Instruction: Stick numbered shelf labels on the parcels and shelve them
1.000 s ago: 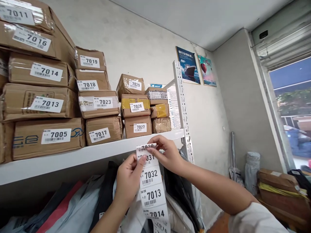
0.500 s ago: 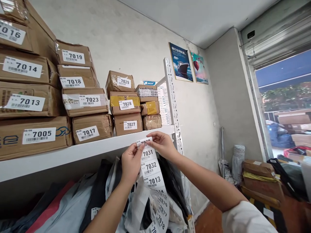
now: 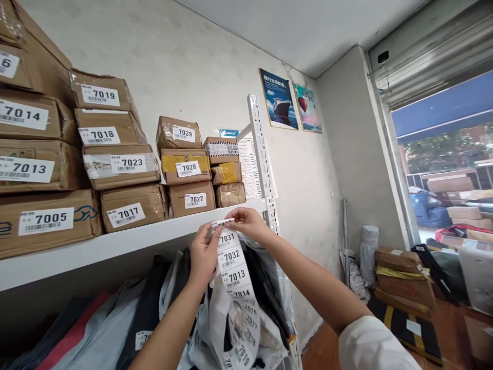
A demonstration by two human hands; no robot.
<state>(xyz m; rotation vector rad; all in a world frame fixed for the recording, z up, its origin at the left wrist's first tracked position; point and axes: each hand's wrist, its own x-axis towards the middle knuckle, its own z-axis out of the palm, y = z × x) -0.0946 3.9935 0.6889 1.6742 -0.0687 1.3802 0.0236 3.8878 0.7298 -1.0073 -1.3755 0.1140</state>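
A long white strip of numbered barcode labels (image 3: 231, 267) hangs down in front of the white shelf (image 3: 127, 241). My left hand (image 3: 203, 252) pinches the strip's left edge beside label 7031. My right hand (image 3: 248, 224) pinches the topmost label at the strip's upper end, bending it forward. Both hands sit just below the shelf's front edge, under the box marked 7027 (image 3: 192, 198). The lower strip curls among plastic parcel bags (image 3: 239, 329).
Stacked cardboard boxes (image 3: 115, 164) with numbered labels fill the shelf. The perforated white upright (image 3: 262, 159) stands right of my hands. Grey, black and red mailer bags (image 3: 96, 329) lie below. More parcels (image 3: 404, 272) sit on the floor near the open doorway (image 3: 442, 169).
The view has swung to the right, so the boxes slid left in frame. My hands keep their hold on the strip; the top label is bent over further.
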